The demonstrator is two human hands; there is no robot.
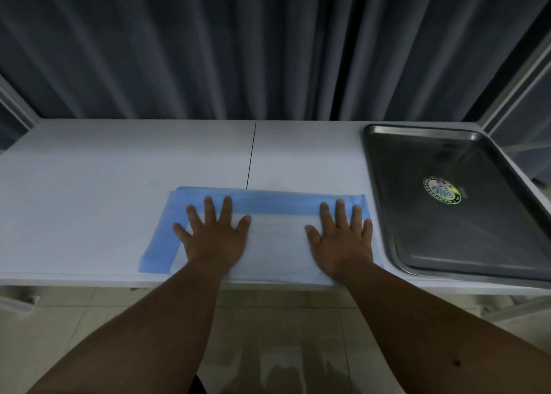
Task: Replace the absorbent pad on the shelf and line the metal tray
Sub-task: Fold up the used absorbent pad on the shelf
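Blue-bordered and white in the middle, the absorbent pad lies folded at the lower centre of the frame, flat on the white shelf near its front edge. Both grips are released: the left hand presses palm-down on the pad's left part with fingers spread straight, and the right hand presses the same way on its right part. Neither hand curls round anything. Just beside the pad, at the right of the frame, the metal tray sits on the same surface, unlined, with a round sticker on its floor. Dark pleated curtains hang behind the shelf, filling the upper frame. Pale floor tiles show below the shelf's edge.
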